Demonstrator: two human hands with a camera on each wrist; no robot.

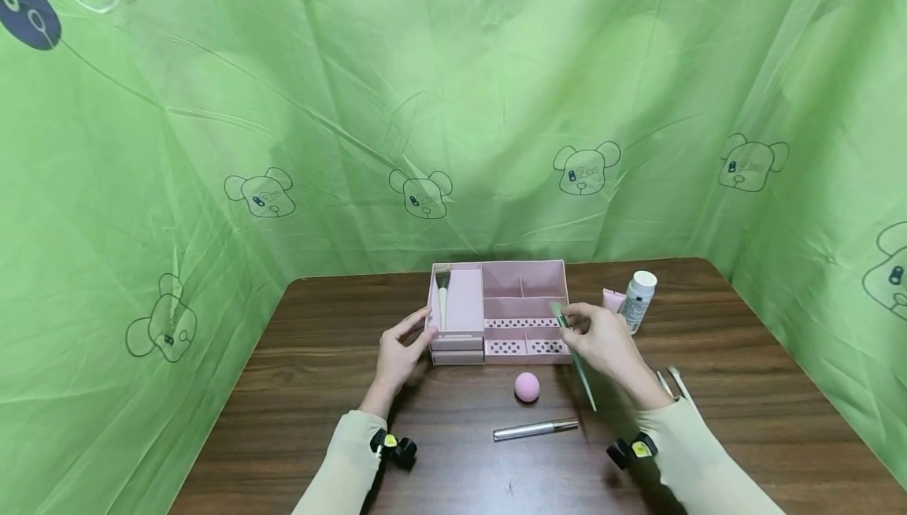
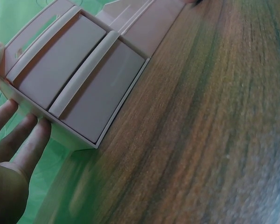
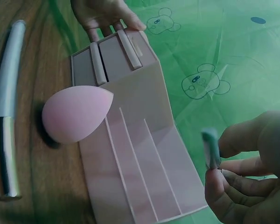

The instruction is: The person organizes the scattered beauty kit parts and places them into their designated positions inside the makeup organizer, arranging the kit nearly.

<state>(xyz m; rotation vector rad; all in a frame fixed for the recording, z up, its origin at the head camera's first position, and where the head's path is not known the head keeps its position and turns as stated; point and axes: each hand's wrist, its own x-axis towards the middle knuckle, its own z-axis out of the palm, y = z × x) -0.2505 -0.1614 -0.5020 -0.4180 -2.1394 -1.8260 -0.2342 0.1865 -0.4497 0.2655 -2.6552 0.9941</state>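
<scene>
My right hand [image 1: 602, 342] pinches a green makeup brush [image 1: 584, 383] between thumb and fingers. Its pale bristles point up beside the right part of a pink cosmetics organizer [image 1: 464, 294], and the handle slants down toward the table. In the right wrist view the brush [image 3: 211, 148] shows only as a short blurred piece. With straight fingers [image 2: 30, 140] my left hand [image 1: 398, 353] rests against the organizer's left side, its thumb at the front top corner. Another brush [image 1: 442, 298] with dark bristles lies on the organizer's upper left tray.
A pink makeup sponge [image 1: 527, 387] and a silver tube [image 1: 534, 430] lie in front of the organizer. Right of it stand a white-capped bottle [image 1: 638, 302] and a pink tube [image 1: 612, 299]. More brushes [image 1: 680, 385] lie near my right wrist. A green curtain [image 1: 496, 105] surrounds the wooden table [image 1: 283, 420].
</scene>
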